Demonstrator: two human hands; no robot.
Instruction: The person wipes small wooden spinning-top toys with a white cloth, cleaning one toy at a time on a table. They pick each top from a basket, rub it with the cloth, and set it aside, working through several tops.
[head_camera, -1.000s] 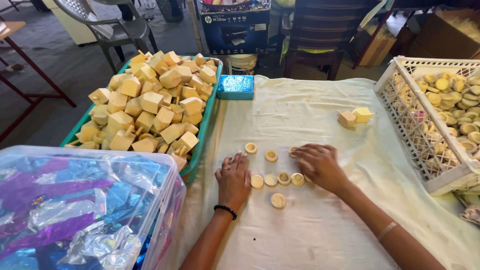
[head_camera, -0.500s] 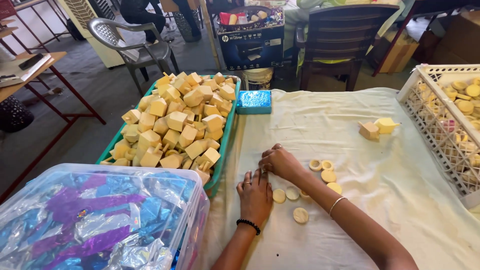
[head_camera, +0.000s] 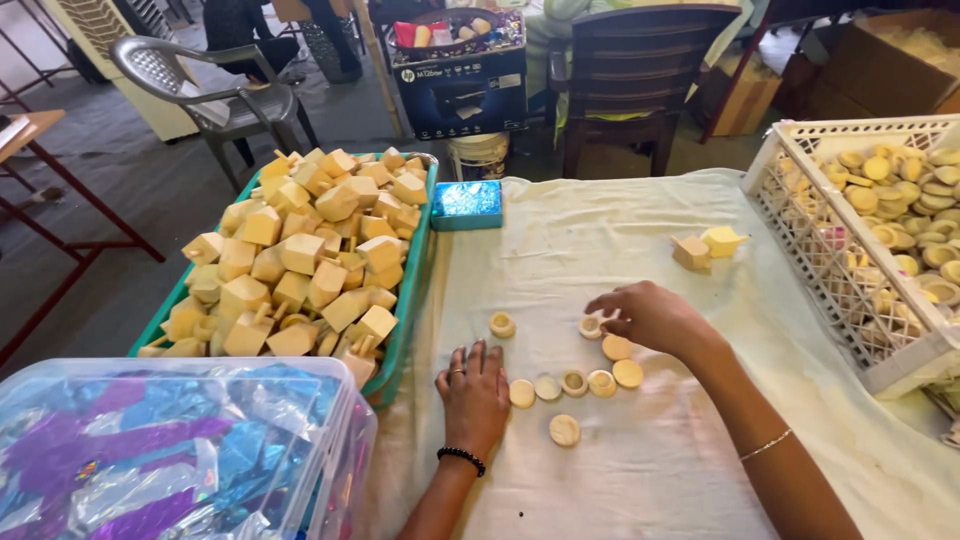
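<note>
Cloth-covered table: eight discs; left hand flat, right hand pinching one.

Under both hands: cream woven cloth table cover, matt, lightly creased. Between and just ahead of the hands: small round pale wooden discs, unfinished, matt, smooth-faced. Left of left hand: glossy green plastic tray with raw pale wooden blocks, matt; near it, clear plastic tub of shiny foil sheets. Right of right hand: white plastic lattice crate, slightly glossy.
</note>
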